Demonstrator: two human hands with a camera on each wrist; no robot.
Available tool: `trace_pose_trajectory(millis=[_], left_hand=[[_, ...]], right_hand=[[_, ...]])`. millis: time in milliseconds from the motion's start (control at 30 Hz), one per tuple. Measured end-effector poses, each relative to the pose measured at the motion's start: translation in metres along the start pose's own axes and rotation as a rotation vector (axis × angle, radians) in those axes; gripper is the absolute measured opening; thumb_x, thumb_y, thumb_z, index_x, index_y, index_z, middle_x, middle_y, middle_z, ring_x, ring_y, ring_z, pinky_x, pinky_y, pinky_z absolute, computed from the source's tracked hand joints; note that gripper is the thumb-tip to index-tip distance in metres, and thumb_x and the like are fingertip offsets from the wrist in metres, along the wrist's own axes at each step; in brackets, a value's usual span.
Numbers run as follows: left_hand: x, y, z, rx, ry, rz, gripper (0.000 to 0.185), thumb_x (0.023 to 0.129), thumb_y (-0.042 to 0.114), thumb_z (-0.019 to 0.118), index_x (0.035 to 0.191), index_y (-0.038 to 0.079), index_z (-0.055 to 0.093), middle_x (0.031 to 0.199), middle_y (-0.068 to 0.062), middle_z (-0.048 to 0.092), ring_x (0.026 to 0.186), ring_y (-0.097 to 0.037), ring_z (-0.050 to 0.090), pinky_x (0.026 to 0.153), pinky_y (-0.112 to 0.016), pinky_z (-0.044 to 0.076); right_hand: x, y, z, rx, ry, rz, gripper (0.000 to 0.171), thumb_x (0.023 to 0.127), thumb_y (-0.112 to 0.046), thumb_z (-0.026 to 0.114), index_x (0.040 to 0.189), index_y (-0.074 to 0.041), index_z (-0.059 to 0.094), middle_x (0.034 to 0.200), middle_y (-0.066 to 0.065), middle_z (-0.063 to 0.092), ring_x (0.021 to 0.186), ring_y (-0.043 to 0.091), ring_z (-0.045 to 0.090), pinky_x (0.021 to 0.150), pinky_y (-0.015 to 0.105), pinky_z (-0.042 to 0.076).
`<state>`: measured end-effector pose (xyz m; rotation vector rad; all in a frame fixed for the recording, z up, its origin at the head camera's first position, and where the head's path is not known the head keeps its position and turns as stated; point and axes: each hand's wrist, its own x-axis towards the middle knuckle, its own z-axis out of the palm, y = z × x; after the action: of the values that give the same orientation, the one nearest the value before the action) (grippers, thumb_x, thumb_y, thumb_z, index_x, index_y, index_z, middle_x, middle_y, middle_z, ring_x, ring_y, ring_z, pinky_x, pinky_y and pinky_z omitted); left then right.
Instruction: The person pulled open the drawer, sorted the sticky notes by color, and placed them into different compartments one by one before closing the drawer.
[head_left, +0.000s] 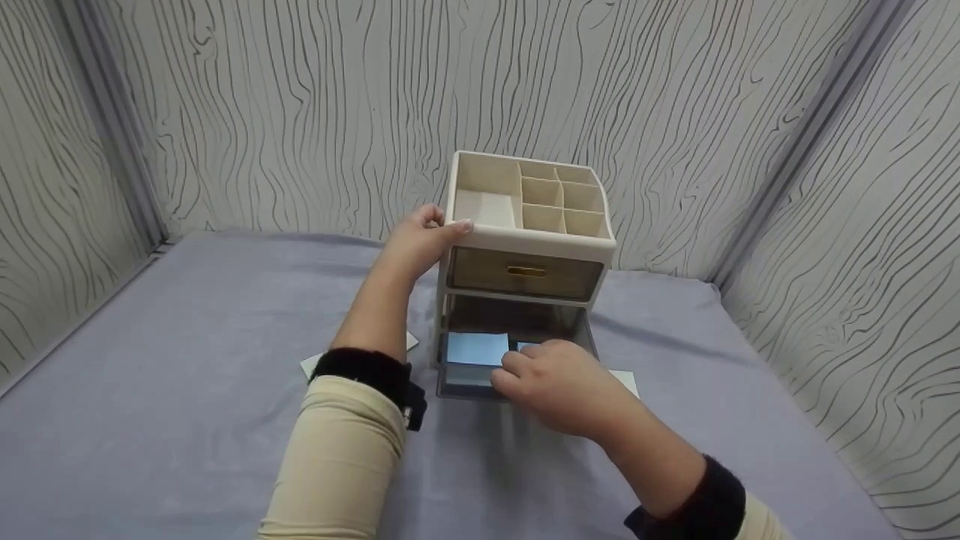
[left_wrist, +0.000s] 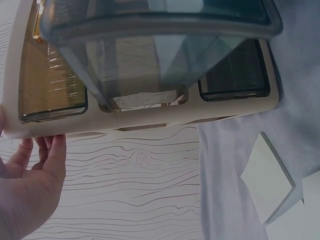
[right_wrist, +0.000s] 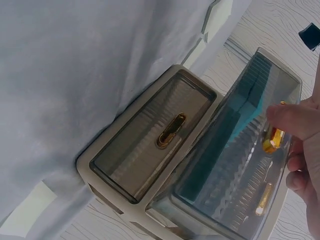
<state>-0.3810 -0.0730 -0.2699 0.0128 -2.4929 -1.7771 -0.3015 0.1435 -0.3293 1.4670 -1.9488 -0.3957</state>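
Note:
A cream desktop organizer (head_left: 534,238) with smoky clear drawers stands on the cloth, open compartments on top. My left hand (head_left: 420,244) grips its upper left corner, thumb on the front rim and fingers at the side. The middle drawer (right_wrist: 220,192) is pulled out towards me. Inside it lies a blue paper pad (head_left: 478,348) at the left, with another blue piece (head_left: 527,346) partly hidden behind my right hand (head_left: 562,386). That hand pinches the gold drawer handle (right_wrist: 272,140), which the right wrist view shows between thumb and fingers.
The upper drawer (head_left: 480,270) and the lower drawer (right_wrist: 150,145) are closed. Flat white pieces lie on the lilac cloth (head_left: 187,390) on both sides, among them a white tile (left_wrist: 268,177) at the left. A wood-patterned wall (head_left: 300,112) rises behind the organizer.

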Motion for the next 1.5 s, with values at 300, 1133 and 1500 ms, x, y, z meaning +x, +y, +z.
trace_pose_trajectory(millis=[300, 1133, 1500], left_hand=[[0.0, 0.001, 0.001, 0.0, 0.013, -0.004, 0.034, 0.083, 0.042, 0.062, 0.092, 0.013, 0.046, 0.105, -0.006, 0.056, 0.096, -0.022, 0.049, 0.082, -0.038, 0.039], [-0.002, 0.004, 0.004, 0.005, 0.012, -0.033, 0.033, 0.083, 0.043, 0.062, 0.091, 0.015, 0.046, 0.11, -0.004, 0.056, 0.099, -0.022, 0.049, 0.085, -0.041, 0.039], [-0.001, 0.003, 0.003, -0.001, 0.019, -0.014, 0.033, 0.083, 0.041, 0.062, 0.089, 0.013, 0.044, 0.105, -0.006, 0.056, 0.093, -0.021, 0.048, 0.08, -0.038, 0.039]], right_hand=[[0.002, 0.01, 0.005, -0.015, -0.039, 0.055, 0.013, 0.073, -0.008, 0.061, 0.075, -0.014, 0.05, 0.067, -0.002, 0.048, 0.053, 0.015, 0.048, 0.044, 0.029, 0.038], [0.014, 0.031, 0.046, -0.065, -0.069, 0.312, 0.007, 0.08, -0.008, 0.059, 0.079, -0.014, 0.054, 0.074, 0.001, 0.051, 0.057, 0.017, 0.051, 0.045, 0.032, 0.043], [0.016, 0.034, 0.056, -0.093, -0.137, 0.364, 0.017, 0.079, -0.005, 0.062, 0.093, -0.013, 0.056, 0.087, 0.003, 0.055, 0.068, 0.02, 0.056, 0.051, 0.033, 0.047]])
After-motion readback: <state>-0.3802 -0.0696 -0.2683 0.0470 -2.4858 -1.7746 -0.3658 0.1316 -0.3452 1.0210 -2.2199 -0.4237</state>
